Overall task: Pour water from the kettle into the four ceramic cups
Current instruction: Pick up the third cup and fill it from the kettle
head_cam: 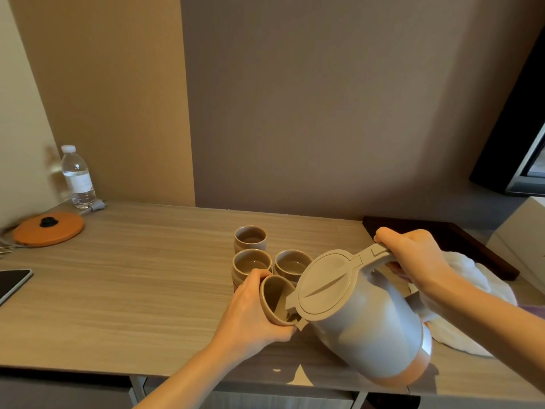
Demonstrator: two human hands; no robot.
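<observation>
My right hand (pixel 413 258) grips the handle of a grey kettle (pixel 362 329) with a beige lid, tilted so its spout points left into a beige ceramic cup (pixel 272 299). My left hand (pixel 250 314) holds that cup, lifted and tilted toward the spout; a little water shows at its bottom. Three more beige cups stand upright on the wooden table (pixel 132 290) just behind: one at the back (pixel 250 237), one at middle left (pixel 252 262), one at middle right (pixel 292 262).
An orange kettle base (pixel 48 228) with a grey plug lies at the far left, beside a water bottle (pixel 77 177). A dark tablet (pixel 11 283) pokes in at the left edge. A white cloth (pixel 477 290) and a dark tray (pixel 460 240) lie at the right.
</observation>
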